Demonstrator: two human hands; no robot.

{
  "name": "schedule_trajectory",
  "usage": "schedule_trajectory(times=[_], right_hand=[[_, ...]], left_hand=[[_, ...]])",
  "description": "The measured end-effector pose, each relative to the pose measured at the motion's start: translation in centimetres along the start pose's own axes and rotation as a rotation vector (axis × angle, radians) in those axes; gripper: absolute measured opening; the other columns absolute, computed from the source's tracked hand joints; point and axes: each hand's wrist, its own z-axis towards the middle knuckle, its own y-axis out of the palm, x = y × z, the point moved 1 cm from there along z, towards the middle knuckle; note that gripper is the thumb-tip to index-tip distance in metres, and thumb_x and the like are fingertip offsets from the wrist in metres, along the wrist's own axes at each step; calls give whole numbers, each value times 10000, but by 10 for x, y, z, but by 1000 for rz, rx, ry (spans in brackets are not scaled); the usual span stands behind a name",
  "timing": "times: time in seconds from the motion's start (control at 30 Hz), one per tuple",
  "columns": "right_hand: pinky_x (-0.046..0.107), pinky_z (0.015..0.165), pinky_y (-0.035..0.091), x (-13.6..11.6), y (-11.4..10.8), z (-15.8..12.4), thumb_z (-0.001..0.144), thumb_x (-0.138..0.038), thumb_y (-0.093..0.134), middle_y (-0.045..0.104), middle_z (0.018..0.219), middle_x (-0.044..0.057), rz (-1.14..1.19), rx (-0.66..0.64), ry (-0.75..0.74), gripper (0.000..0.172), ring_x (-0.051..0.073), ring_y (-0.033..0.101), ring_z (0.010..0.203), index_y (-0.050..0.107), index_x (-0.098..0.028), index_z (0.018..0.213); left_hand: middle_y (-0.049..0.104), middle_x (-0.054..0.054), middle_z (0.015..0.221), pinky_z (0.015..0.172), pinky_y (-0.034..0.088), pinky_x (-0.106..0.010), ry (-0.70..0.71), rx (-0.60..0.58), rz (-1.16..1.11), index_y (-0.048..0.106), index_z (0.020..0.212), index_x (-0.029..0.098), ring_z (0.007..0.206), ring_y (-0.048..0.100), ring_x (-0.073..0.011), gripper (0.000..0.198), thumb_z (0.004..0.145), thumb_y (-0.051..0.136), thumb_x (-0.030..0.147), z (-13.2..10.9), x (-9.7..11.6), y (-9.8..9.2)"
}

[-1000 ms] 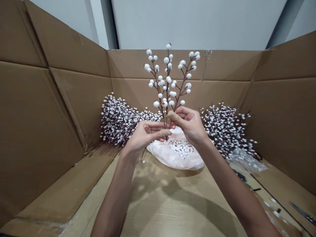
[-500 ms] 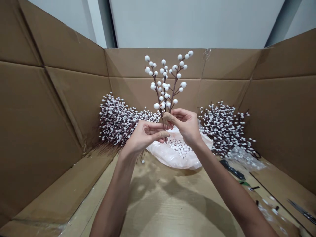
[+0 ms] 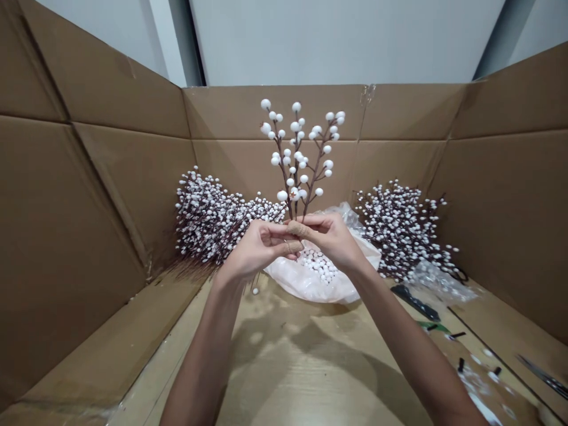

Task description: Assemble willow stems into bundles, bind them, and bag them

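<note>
As left hand (image 3: 260,248) and right hand (image 3: 331,239) pinch — berry spray (image 3: 299,148) stands upright.

I've got corrugated cardboard panels (image 3: 266,112) standing on three sides, creased along folds, side panels splayed outward. Strip of clear tape (image 3: 367,93) over seam near top of back panel. Behind and above, pale grey wall (image 3: 337,41), dark vertical seam (image 3: 196,53) toward left, darker grey strip (image 3: 490,41) toward right. Below, pale wood-grain surface (image 3: 302,378), cardboard flap (image 3: 106,349) lying along left side. Light soft and even, shadows faint.
</note>
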Motion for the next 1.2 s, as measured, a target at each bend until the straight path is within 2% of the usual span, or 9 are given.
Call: schedule_trajectory(times=[0.2, 0.33, 0.53, 0.73, 0.83, 0.9, 0.97, 1.07, 1.2], right_hand=[[235, 593, 391, 7, -3, -4, 787, -398, 700, 603, 608, -4, -11, -6, -29, 273, 105, 512, 632, 725, -159, 659], [253, 637, 403, 10, -4, -6, 760, -420, 721, 590, 586, -6, -2, 46, -45, 252, 116, 504, 659, 751, -189, 666], [275, 738, 467, 15, -3, -8, 697, -402, 774, 707, 849, 39, 205, 27, 52, 190, 156, 615, 848, 783, -230, 776], [222, 551, 377, 20, -4, -10, 696, -425, 772, 587, 612, -13, 169, 60, 48, 247, 93, 510, 611, 756, -179, 671], [219, 530, 365, 19, -7, -8, 736, -429, 741, 532, 562, -27, 142, 57, 12, 297, 83, 482, 574, 711, -163, 608], [228, 575, 415, 17, -11, -8, 766, -450, 710, 574, 606, -11, 189, 35, 29, 325, 90, 519, 603, 699, -161, 618], [256, 654, 470, 16, -17, -7, 756, -495, 705, 644, 719, 24, 274, 23, 102, 332, 109, 575, 674, 723, -166, 717], [280, 702, 501, 23, -24, -5, 710, -535, 729, 683, 821, 65, 354, 53, 207, 397, 134, 612, 738, 741, -166, 856], [243, 677, 495, 48, -14, 5, 774, -431, 706, 669, 727, 44, 288, 81, 386, 286, 105, 607, 669, 725, -145, 778]], left_hand=[[713, -29, 694, 623, 542, -192, -18, -52, 38, 787, 770, 150, 646, 626, -105, 185, 600, 830, 208, 2, -1, 3], [704, -32, 694, 597, 531, -192, -38, -75, 31, 781, 762, 151, 630, 618, -103, 146, 631, 805, 210, 4, -4, 4], [691, -32, 624, 579, 526, -213, -83, -100, 45, 764, 666, 159, 582, 612, -112, 69, 629, 792, 211, 7, -5, 2], [673, -24, 562, 557, 528, -224, -116, -62, 58, 740, 591, 153, 533, 605, -112, 85, 584, 803, 209, 10, -7, 8], [673, -23, 557, 553, 530, -224, -111, -25, 79, 739, 605, 149, 532, 609, -116, 90, 583, 805, 206, 11, -8, 11], [678, -23, 571, 552, 527, -212, -91, -5, 87, 742, 627, 149, 540, 615, -113, 94, 607, 801, 219, 10, -7, 8], [694, -24, 619, 551, 521, -191, -47, 48, 92, 751, 665, 156, 554, 622, -105, 96, 630, 799, 230, 6, -3, 0], [710, -25, 687, 552, 512, -169, 35, 222, 122, 760, 714, 172, 584, 631, -99, 102, 636, 803, 222, -6, 9, -23], [696, -22, 695, 568, 504, -168, 85, 448, 163, 755, 696, 182, 619, 628, -103, 117, 613, 816, 236, -28, 25, -57]])
